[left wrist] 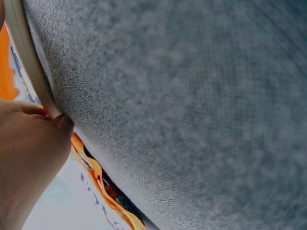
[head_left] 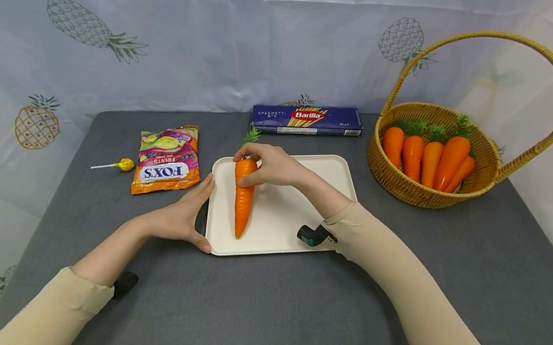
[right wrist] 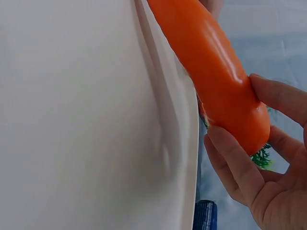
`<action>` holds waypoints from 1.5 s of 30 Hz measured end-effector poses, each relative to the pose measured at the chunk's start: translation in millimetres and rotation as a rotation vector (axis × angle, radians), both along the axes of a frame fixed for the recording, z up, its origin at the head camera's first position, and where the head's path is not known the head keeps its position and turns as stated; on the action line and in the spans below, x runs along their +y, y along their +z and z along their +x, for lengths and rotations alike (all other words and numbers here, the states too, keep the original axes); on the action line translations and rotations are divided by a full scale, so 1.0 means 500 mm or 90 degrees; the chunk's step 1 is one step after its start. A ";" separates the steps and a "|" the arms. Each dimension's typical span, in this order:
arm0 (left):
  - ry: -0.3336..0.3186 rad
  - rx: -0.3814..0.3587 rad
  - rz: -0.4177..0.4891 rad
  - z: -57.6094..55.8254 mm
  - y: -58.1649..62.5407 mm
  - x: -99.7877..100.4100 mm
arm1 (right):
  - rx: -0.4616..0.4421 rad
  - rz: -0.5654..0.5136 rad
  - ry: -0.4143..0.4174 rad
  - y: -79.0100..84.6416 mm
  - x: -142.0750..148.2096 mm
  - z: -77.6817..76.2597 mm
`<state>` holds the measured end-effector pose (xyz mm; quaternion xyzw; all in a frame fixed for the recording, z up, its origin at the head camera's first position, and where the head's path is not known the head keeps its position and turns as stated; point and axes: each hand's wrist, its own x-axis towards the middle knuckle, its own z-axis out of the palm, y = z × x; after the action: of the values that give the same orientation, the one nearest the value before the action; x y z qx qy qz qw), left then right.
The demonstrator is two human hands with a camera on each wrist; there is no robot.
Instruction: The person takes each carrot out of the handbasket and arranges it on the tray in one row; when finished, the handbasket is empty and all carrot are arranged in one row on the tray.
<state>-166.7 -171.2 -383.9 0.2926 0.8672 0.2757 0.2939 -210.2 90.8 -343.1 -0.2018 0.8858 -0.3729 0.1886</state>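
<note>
My right hand grips an orange carrot near its thick, leafy end, over the left part of a cream tray. In the right wrist view the thumb and fingers press the carrot from opposite sides, and its green leaves show behind them. The carrot's narrow tip points toward the tray's front edge. My left hand is spread along the tray's left edge, fingertips at the side and thumb by the front corner. The left wrist view shows that hand touching the tray's rim.
On the right stands a wicker basket with a tall handle, holding several carrots. Behind the tray lies a blue spaghetti box. A fruit candy bag and a yellow lollipop lie back left on the grey table.
</note>
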 end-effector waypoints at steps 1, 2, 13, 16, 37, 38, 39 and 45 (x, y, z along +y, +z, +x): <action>0.001 0.000 0.001 0.000 0.000 0.000 | -0.002 -0.001 -0.001 -0.002 -0.002 -0.001; 0.001 0.000 0.002 0.000 0.000 0.001 | -0.005 -0.003 -0.001 -0.003 -0.005 -0.002; 0.002 -0.004 -0.001 0.000 0.003 0.000 | -0.032 -0.035 -0.006 -0.020 -0.032 -0.010; 0.003 -0.005 -0.002 0.000 0.004 0.000 | -0.043 -0.042 -0.009 -0.024 -0.040 -0.010; 0.002 -0.002 0.011 0.001 0.003 -0.001 | -0.100 -0.059 -0.037 -0.039 -0.082 -0.003; 0.002 -0.002 0.011 0.001 0.003 -0.001 | -0.102 -0.060 -0.039 -0.039 -0.083 -0.003; 0.002 -0.001 0.011 0.001 0.003 -0.001 | -0.103 -0.061 -0.041 -0.040 -0.084 -0.003; 0.002 0.002 0.010 0.002 0.003 -0.002 | -0.094 -0.055 -0.043 -0.041 -0.090 -0.003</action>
<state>-165.7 -172.0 -382.5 0.2940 0.8661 0.2821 0.2896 -211.6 45.9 -363.6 -0.1517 0.8588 -0.4309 0.2318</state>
